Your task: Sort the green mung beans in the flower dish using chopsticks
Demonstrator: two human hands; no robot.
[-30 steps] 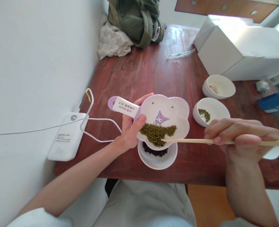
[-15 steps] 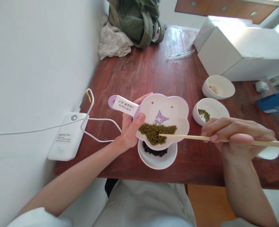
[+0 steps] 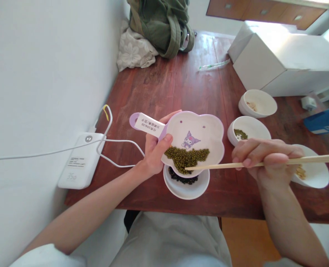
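My left hand (image 3: 155,152) is closed around the handle side of a flower-shaped plate (image 3: 211,129), white with a lilac rim and a cartoon figure. Mung beans (image 3: 181,157) lie heaped along the plate's near edge. In my right hand (image 3: 267,159) are wooden chopsticks (image 3: 225,165), held level, their tips among the beans at the near edge. Below the tilted plate stands a white bowl (image 3: 185,192) with dark beans (image 3: 182,179), partly covered by the plate. Just beyond my right hand is a second bowl (image 3: 255,128) holding some mung beans.
Another bowl (image 3: 260,98) with pale pieces stands farther back, and one with yellow pieces (image 3: 317,172) is partly behind my right hand. A white power bank (image 3: 79,163) with cables lies left. A green bag (image 3: 160,26), white box (image 3: 264,59) and blue box (image 3: 326,118) stand around.
My right hand has shifted a little left, and the chopstick tips have moved down toward the plate's near edge. More of the bowl with yellow pieces shows. My left hand and plate are nearly still.
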